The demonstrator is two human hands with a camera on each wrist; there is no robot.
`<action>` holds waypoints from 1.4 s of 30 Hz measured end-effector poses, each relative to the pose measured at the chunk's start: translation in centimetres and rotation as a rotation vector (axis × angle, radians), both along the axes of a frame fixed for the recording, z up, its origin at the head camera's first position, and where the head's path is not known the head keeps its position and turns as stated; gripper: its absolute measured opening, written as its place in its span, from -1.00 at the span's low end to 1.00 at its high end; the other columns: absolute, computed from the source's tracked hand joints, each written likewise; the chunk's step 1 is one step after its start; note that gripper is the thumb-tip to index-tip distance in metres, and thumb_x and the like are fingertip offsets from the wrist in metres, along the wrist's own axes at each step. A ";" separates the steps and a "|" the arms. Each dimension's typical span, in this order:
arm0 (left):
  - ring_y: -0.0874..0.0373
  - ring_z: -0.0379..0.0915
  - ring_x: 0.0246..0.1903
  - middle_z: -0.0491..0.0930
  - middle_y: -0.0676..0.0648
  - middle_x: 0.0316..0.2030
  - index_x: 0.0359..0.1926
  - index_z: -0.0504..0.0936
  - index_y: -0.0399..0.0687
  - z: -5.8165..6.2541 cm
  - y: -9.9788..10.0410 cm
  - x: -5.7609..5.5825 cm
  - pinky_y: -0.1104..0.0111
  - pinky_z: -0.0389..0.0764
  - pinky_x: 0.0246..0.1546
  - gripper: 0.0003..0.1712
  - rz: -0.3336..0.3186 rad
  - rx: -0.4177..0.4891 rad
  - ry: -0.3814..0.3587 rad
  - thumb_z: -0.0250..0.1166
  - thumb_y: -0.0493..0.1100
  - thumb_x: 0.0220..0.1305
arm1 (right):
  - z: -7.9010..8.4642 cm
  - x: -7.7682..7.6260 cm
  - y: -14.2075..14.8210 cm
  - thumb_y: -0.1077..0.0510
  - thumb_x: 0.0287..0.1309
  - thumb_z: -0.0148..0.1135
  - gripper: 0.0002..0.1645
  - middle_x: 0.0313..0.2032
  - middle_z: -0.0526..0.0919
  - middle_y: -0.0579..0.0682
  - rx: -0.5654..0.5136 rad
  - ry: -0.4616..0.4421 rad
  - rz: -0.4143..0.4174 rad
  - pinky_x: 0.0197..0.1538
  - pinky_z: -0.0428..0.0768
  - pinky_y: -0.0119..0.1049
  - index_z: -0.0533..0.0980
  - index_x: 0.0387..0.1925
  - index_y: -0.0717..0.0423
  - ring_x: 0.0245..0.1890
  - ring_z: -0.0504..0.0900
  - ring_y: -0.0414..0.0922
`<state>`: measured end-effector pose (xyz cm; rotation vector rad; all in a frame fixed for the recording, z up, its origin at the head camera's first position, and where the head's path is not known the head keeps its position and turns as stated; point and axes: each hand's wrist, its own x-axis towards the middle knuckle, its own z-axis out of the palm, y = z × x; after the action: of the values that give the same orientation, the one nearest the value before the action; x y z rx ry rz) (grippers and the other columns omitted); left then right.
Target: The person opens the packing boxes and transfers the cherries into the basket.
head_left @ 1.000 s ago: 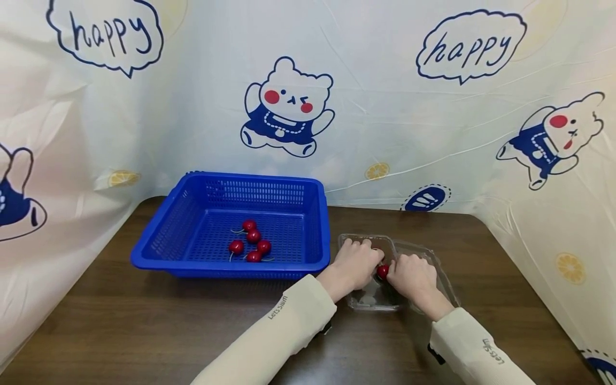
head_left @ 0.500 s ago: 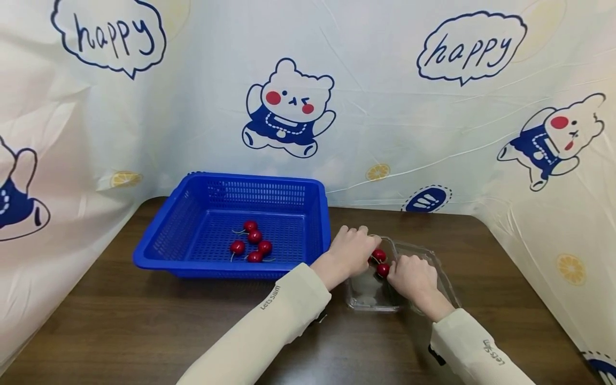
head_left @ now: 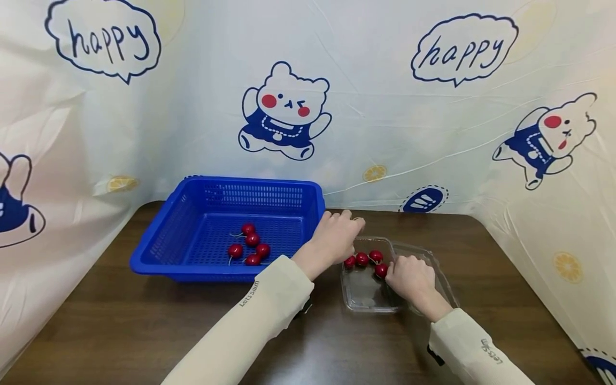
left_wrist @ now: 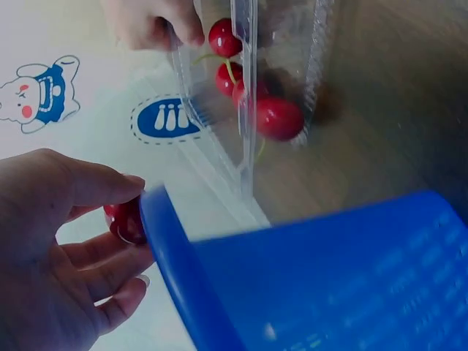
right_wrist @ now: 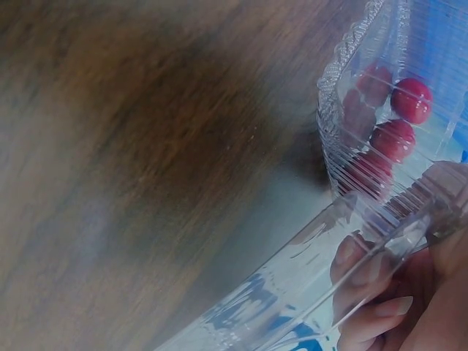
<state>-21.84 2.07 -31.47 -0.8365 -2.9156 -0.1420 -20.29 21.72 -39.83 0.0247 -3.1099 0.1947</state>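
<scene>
Blue and perforated, a plastic basket (head_left: 192,269) is standing on the left of a dark wood-grain table (head_left: 144,342), and five red cherries (head_left: 252,239) are lying on its floor, their thin stems showing. To its right, a clear plastic clamshell (head_left: 370,309) is lying open, its lid (head_left: 447,283) spreading to the right; four more cherries (head_left: 362,259) are resting toward the far part of its tray (head_left: 361,289). The left hand (head_left: 332,238) is hanging near the basket's right rim, and its thumb and fingers are pinching a single cherry (left_wrist: 130,221) beside that rim; whether cherry and rim are touching, I cannot tell. The right hand (head_left: 411,280) is holding the clamshell where tray and lid are meeting, its fingers curling about the clear edge, just beside the nearest cherry. Pale sleeves (head_left: 250,315) with small lettering are covering both arms. Beyond the table, a light printed backdrop (head_left: 385,123) is showing cartoon bears (head_left: 284,112) and speech bubbles (head_left: 462,51) reading "happy".
</scene>
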 end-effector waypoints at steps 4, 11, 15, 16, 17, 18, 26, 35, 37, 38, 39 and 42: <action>-0.04 0.58 -0.08 0.62 -0.13 0.03 0.12 0.56 0.09 0.2 -0.8 0.0 0.05 0.51 0.08 -0.57 0.007 -0.016 0.008 0.26 -0.16 0.20 | 0.0 0.1 0.0 0.04 0.24 0.04 -0.49 -0.73 0.52 0.10 0.006 -0.008 -0.007 -0.68 0.48 -0.10 0.44 -0.81 0.12 -0.72 0.45 0.03; -0.08 0.57 -0.03 0.60 -0.17 0.08 0.19 0.52 0.08 0.8 -2.4 -0.4 0.03 0.51 0.09 -0.54 0.023 -0.001 0.025 0.22 -0.18 0.24 | 0.2 0.2 0.0 0.04 0.24 0.03 -0.47 -0.73 0.53 0.11 0.003 0.003 -0.005 -0.70 0.47 -0.11 0.41 -0.83 0.11 -0.72 0.46 0.03; -0.10 0.58 -0.08 0.61 -0.19 0.04 0.16 0.54 0.04 1.2 -3.7 -0.6 0.04 0.54 0.02 -0.58 0.029 0.028 0.037 0.13 -0.24 0.27 | 0.2 0.2 0.0 0.05 0.24 0.03 -0.47 -0.73 0.52 0.11 -0.001 0.006 0.000 -0.71 0.46 -0.12 0.41 -0.84 0.11 -0.73 0.45 0.03; -0.10 0.58 -0.09 0.62 -0.19 0.03 0.15 0.54 0.03 1.4 -4.0 -0.7 0.04 0.55 0.02 -0.59 0.036 0.036 0.042 0.10 -0.25 0.28 | 0.2 0.1 0.0 0.05 0.24 0.03 -0.47 -0.73 0.52 0.12 -0.001 0.007 0.004 -0.71 0.46 -0.12 0.41 -0.83 0.11 -0.72 0.45 0.03; -0.10 0.58 -0.09 0.62 -0.20 0.02 0.13 0.55 0.02 1.5 -4.4 -0.8 0.03 0.55 0.04 -0.61 0.044 0.043 0.049 0.09 -0.25 0.29 | 0.2 0.1 0.0 0.05 0.24 0.03 -0.47 -0.73 0.52 0.11 0.000 0.009 0.006 -0.71 0.45 -0.12 0.41 -0.83 0.11 -0.72 0.45 0.03; -0.10 0.59 -0.10 0.62 -0.20 0.01 0.11 0.55 0.00 1.7 -4.7 -0.9 0.02 0.55 0.04 -0.62 0.053 0.051 0.054 0.09 -0.25 0.30 | 0.2 0.0 0.0 0.04 0.24 0.03 -0.47 -0.73 0.52 0.11 -0.001 0.011 0.008 -0.71 0.45 -0.12 0.41 -0.83 0.11 -0.72 0.45 0.03; -0.14 0.56 -0.01 0.61 -0.24 0.07 0.15 0.54 -0.02 2.4 -7.2 -1.5 -0.09 0.49 0.16 -0.61 0.113 0.083 0.042 0.15 -0.21 0.30 | 0.2 -0.1 0.1 0.04 0.25 0.02 -0.46 -0.73 0.52 0.11 -0.002 0.019 0.007 -0.72 0.44 -0.13 0.40 -0.84 0.10 -0.72 0.44 0.03; -0.18 0.54 0.00 0.59 -0.26 0.08 0.16 0.54 -0.08 2.0 -10.4 -1.5 -0.14 0.44 0.18 -0.59 0.173 0.061 0.013 0.17 -0.24 0.28 | 0.3 0.0 -0.1 0.04 0.24 0.02 -0.46 -0.71 0.55 0.14 0.003 0.018 0.007 -0.71 0.46 -0.10 0.40 -0.84 0.10 -0.72 0.45 0.04; -0.18 0.55 -0.02 0.60 -0.26 0.06 0.15 0.55 -0.09 2.1 -11.1 -1.5 -0.14 0.44 0.18 -0.59 0.184 0.064 0.014 0.17 -0.25 0.27 | 0.3 0.0 -0.1 0.04 0.24 0.02 -0.46 -0.69 0.58 0.16 0.004 0.020 0.009 -0.71 0.47 -0.08 0.40 -0.84 0.11 -0.71 0.47 0.05; -0.17 0.56 -0.05 0.61 -0.26 0.04 0.14 0.55 -0.10 2.2 -11.3 -1.5 -0.15 0.45 0.16 -0.60 0.185 0.066 0.017 0.17 -0.26 0.27 | 0.2 0.0 -0.1 0.04 0.24 0.02 -0.46 -0.68 0.58 0.17 0.004 0.020 0.009 -0.70 0.48 -0.07 0.40 -0.84 0.11 -0.70 0.47 0.05; -0.17 0.57 -0.07 0.62 -0.26 0.02 0.13 0.56 -0.11 2.2 -11.6 -1.5 -0.14 0.46 0.15 -0.61 0.188 0.065 0.019 0.17 -0.26 0.26 | 0.2 0.0 -0.1 0.04 0.24 0.02 -0.46 -0.68 0.59 0.17 0.004 0.018 0.008 -0.70 0.48 -0.07 0.40 -0.84 0.11 -0.70 0.47 0.06; -0.16 0.57 -0.12 0.63 -0.26 -0.04 0.11 0.57 -0.12 2.3 -12.3 -1.6 -0.14 0.48 0.12 -0.62 0.194 0.062 0.021 0.15 -0.27 0.27 | 0.2 0.0 -0.1 0.04 0.24 0.02 -0.46 -0.67 0.58 0.17 0.005 0.008 0.005 -0.70 0.47 -0.07 0.39 -0.84 0.11 -0.69 0.48 0.06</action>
<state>-23.40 -10.24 -29.15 -0.5393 -2.9351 -0.2040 -20.30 21.62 -39.67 0.0335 -3.1024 0.1859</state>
